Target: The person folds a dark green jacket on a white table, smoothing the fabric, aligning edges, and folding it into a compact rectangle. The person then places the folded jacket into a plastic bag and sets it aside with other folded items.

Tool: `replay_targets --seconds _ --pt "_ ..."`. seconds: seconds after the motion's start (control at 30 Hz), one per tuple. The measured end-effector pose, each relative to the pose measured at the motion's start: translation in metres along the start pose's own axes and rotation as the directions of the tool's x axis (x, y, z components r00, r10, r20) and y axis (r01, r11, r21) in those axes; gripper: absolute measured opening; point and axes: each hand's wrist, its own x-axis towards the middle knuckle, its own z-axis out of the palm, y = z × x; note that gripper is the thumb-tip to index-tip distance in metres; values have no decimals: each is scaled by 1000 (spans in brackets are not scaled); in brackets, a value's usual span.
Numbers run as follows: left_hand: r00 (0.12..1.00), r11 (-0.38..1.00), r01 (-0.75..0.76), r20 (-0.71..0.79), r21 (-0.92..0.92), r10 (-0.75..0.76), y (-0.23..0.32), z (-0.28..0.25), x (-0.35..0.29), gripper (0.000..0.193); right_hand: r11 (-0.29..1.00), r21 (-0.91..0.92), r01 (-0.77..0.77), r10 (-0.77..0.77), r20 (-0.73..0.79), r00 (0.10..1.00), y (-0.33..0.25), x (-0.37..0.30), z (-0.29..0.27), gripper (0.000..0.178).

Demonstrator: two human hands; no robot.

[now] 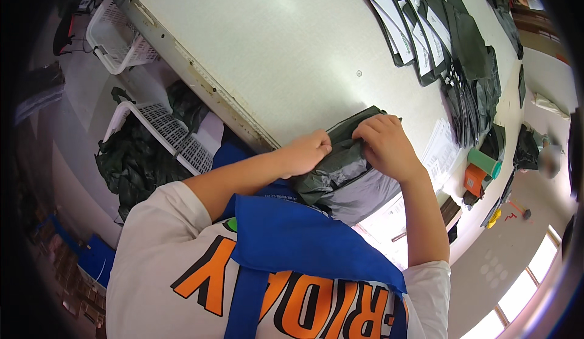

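A dark green folded fabric piece (pixel 347 178) with a greyish, shiny underside lies at the near edge of the pale worktable, partly hanging toward my body. My left hand (pixel 308 152) is closed, its fingers pinching the left part of the fabric's upper edge. At the right end of that edge, my right hand (pixel 389 141) grips the cloth with bent fingers. Between the two hands the dark edge runs slantwise, rising to the right. Whether the piece is a garment or a bag, I cannot tell.
Stacked dark green pieces with white tags (pixel 420 32) lie at the table's far right. Printed sheets (pixel 441 147) and a green thread cone (pixel 485 162) sit nearer on the right. Left of the table (pixel 255 47) stand white plastic baskets (pixel 159 126), one heaped with dark fabric (pixel 131 156).
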Motion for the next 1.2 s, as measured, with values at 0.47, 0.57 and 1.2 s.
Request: replay_targets --seconds 0.47,0.57,1.2 --pt "981 935 -184 -6 303 195 -28 0 -20 71 885 205 -418 465 -433 772 32 -18 29 43" --pt "952 867 -248 -57 431 301 -16 4 -9 74 586 690 -426 705 -174 688 50 -49 70 40" --pt "977 963 -211 -82 -168 199 11 31 13 28 236 911 -339 630 122 767 16 -78 21 77"
